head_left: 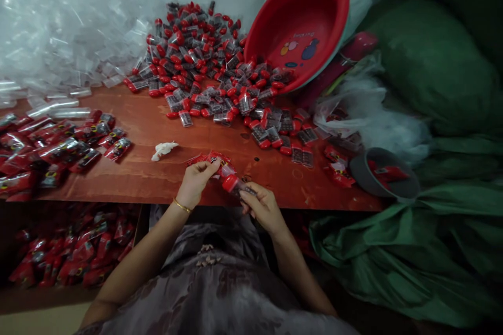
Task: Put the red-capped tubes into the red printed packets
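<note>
The fingers of the left hand [197,179] are drawn in, thumb and forefinger pinching the edge of a red printed wrapper [227,169]. The right hand's [264,206] thumb presses a small tube [237,187] against the fingers beneath it, gripping its dark body. The tube lies between the two sets of fingertips, tilted, with its red cap pointing up toward the left hand. Whether the cap is inside the wrapper or just beside it, I cannot tell.

The tube looks light and fairly stiff, with a smooth wall that may slip or roll, so the body below the cap seems the surest hold, and a gentle one should do. The wrapper looks thin and floppy, likely to crease or slide; its edge, between thumb and forefinger, is a sensible place to take it.

Left of the left fingers lie a crumpled tissue [163,151] and, farther off, a heap of red packets [55,152]. Well beyond both hands' fingers is a pile of capped tubes [204,63], reaching to a tipped red basin [294,21]. Right of the right fingers, well apart, a grey bowl [359,170] holds more red pieces.
</note>
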A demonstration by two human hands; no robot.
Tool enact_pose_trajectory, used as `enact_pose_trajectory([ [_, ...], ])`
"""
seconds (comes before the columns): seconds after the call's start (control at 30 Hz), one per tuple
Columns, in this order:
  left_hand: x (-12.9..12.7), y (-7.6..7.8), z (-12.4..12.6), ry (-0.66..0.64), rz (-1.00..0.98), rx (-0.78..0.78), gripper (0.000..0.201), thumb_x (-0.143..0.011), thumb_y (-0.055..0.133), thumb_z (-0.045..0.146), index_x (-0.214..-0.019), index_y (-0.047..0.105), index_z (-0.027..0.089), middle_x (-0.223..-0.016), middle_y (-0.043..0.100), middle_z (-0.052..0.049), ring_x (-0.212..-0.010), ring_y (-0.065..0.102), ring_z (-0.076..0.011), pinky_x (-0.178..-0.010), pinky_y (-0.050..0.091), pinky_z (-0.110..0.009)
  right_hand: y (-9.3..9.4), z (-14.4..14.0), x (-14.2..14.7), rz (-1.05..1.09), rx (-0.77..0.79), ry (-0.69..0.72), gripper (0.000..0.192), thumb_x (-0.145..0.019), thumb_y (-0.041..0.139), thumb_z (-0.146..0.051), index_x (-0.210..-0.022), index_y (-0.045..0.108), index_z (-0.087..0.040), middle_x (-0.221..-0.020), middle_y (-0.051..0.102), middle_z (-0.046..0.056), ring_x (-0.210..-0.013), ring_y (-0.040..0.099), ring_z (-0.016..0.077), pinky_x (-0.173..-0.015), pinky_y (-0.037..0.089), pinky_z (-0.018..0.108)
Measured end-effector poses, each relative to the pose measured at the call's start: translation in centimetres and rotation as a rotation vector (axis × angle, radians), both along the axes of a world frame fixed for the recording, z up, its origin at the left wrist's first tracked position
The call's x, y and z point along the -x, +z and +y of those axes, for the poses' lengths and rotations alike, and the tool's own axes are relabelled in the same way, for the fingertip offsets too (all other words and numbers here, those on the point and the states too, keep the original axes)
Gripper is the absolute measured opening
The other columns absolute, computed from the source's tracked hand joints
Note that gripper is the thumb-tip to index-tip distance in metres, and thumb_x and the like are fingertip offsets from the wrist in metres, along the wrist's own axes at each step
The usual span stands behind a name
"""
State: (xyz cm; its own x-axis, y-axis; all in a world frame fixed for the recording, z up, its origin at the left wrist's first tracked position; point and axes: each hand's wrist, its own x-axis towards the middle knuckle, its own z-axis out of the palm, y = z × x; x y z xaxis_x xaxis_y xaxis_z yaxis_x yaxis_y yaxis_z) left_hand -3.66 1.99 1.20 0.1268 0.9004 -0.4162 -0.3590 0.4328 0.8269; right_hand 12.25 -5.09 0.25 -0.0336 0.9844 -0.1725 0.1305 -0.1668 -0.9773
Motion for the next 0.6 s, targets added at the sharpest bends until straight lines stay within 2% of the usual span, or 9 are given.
enact_pose_trajectory([
  [0.13,0.5,0.1,0.1,-0.029,0.009,-0.022,0.041,-0.042,0.085,0.044,-0.062,0.068,0.013,-0.064,0.065,-0.001,-0.057,0.055,-0.0087,-0.058,0.047,-0.022,-0.6,0.1,-0.2,-0.045,-0.027,-0.047,0.023,-0.08,0.053,-0.04,-0.07,0.053,-0.019,-0.05,0.044,-0.006,-0.041,0.039,0.0066,-0.041,0.03,0.019],
  [0.23,0.6,0.1,0.1,-0.075,0.006,-0.02,0.04,-0.042,0.085,0.043,-0.063,0.069,0.012,-0.064,0.066,-0.001,-0.056,0.055,-0.009,-0.058,0.046,-0.022,-0.9,0.1,0.0,-0.06,-0.03,-0.047,0.024,-0.08,0.053,-0.04,-0.067,0.052,-0.019,-0.05,0.044,-0.006,-0.043,0.041,0.0066,-0.042,0.032,0.018],
  [0.33,0.5,-0.2,-0.2,-0.087,0.005,-0.044,0.037,-0.045,0.083,0.042,-0.061,0.069,0.012,-0.06,0.064,0.0,-0.055,0.054,-0.0091,-0.059,0.045,-0.022,-1.0,0.1,0.3,-0.002,0.041,-0.012,0.028,-0.079,0.054,-0.044,-0.066,0.051,-0.019,-0.051,0.045,-0.006,-0.042,0.042,0.0063,-0.039,0.031,0.017],
  [0.5,0.1,-0.8,-0.7,0.005,0.035,-0.107,0.035,-0.053,0.079,0.045,-0.062,0.068,0.013,-0.059,0.062,0.001,-0.056,0.053,-0.0102,-0.059,0.045,-0.024,-1.2,-0.1,0.6,0.115,0.177,0.029,0.032,-0.076,0.055,-0.05,-0.069,0.051,-0.019,-0.049,0.047,-0.006,-0.036,0.041,0.0056,-0.034,0.029,0.016],
  [0.6,0.3,-0.7,-0.8,-0.05,0.105,-0.181,0.034,-0.059,0.076,0.045,-0.063,0.068,0.013,-0.06,0.062,0.001,-0.057,0.052,-0.0101,-0.059,0.043,-0.023,-1.2,-0.1,0.7,0.128,0.163,0.028,0.031,-0.076,0.055,-0.049,-0.069,0.052,-0.019,-0.049,0.046,-0.007,-0.036,0.041,0.005,-0.034,0.029,0.015],
])
